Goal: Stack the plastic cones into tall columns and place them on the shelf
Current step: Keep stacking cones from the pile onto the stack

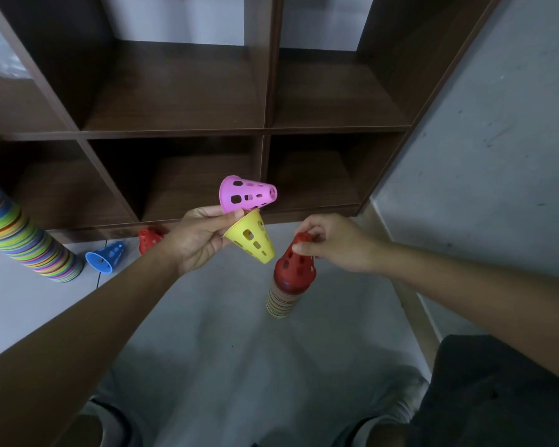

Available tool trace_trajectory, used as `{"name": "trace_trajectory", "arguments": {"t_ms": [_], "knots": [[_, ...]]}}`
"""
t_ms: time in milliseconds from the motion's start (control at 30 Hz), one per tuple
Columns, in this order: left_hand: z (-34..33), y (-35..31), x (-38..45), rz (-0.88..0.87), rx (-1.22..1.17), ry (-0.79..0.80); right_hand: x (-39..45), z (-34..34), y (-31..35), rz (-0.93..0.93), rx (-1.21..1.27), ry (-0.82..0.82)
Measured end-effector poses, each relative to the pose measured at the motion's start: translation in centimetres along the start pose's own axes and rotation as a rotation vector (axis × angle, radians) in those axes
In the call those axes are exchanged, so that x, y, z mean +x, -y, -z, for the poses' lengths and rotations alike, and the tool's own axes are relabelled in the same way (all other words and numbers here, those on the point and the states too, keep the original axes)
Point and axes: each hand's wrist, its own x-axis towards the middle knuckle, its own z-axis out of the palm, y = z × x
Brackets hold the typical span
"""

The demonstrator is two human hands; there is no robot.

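Note:
My left hand (pixel 197 240) grips two perforated cones by their rims, a pink cone (pixel 246 195) pointing right and a yellow cone (pixel 252 241) pointing down-right. My right hand (pixel 333 243) pinches the tip of a red cone (pixel 296 267) that sits on top of a short multicoloured stack (pixel 279 301) standing on the floor. A much taller multicoloured column (pixel 23 237) leans at the left edge of the view. The dark wooden shelf (pixel 265 133) with open cubbies stands in front of me.
A loose blue cone (pixel 105 256) and a loose red cone (pixel 149 240) lie on the floor by the shelf's base. A grey wall (pixel 497 140) runs along the right. My knees show at the bottom edge of the view.

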Motion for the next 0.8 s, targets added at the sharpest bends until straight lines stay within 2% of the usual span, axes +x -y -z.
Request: {"name": "trace_trajectory", "arguments": {"t_ms": [133, 300, 467, 700, 800], "knots": [[-0.3, 0.1, -0.1, -0.002, -0.003, 0.007, -0.3, -0.1, 0.0, 0.003, -0.040, 0.014], [-1.2, 0.0, 0.0, -0.006, -0.030, 0.014, -0.2, 0.4, 1.0, 0.028, 0.034, -0.062], [-3.5, 0.1, 0.1, -0.035, -0.091, 0.028, -0.3, 0.7, 2.6, 0.024, 0.222, 0.042], [-5.6, 0.8, 0.0, -0.075, -0.094, 0.005, -0.3, 0.6, 2.1, -0.003, 0.305, 0.108], [-5.6, 0.7, 0.0, -0.106, -0.045, -0.031, -0.4, 0.8, 1.7, 0.000, 0.261, 0.102]]}}
